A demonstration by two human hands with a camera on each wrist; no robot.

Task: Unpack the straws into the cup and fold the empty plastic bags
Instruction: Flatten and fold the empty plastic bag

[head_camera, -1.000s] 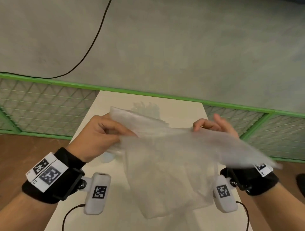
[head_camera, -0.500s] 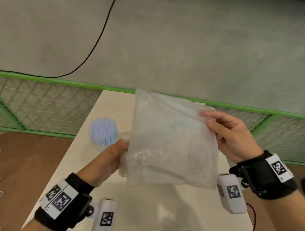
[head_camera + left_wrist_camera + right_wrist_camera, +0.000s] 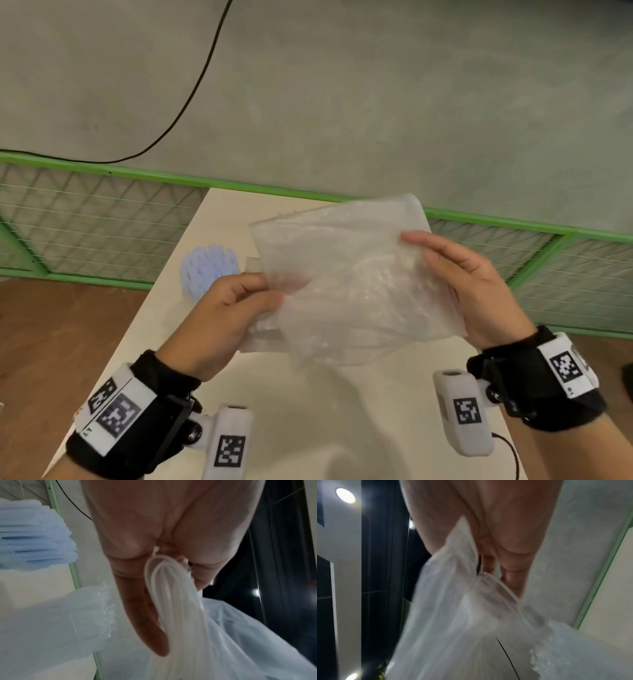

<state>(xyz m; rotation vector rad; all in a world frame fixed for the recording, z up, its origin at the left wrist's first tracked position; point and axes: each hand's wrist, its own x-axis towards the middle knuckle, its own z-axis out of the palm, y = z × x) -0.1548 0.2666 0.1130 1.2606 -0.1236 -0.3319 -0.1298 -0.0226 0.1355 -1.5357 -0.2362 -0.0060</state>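
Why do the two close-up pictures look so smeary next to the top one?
Head view: evenly lit and fairly sharp, plastic bag crinkles readable, fence lines bowed by the wide lens. Left wrist view: left hand fills the frame, dim, bag edges streaked. Right wrist view: bag smeared by motion blur, ceiling lights glaring behind the right hand.

Translucent bag (image 3: 352,284) aloft; straws (image 3: 209,270) cupped

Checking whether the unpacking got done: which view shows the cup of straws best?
The head view: the straws stand bunched upright on the table, just beyond the left hand. The left wrist view shows only a blurred blue-white side of the bundle at its edge. The right wrist view shows none.
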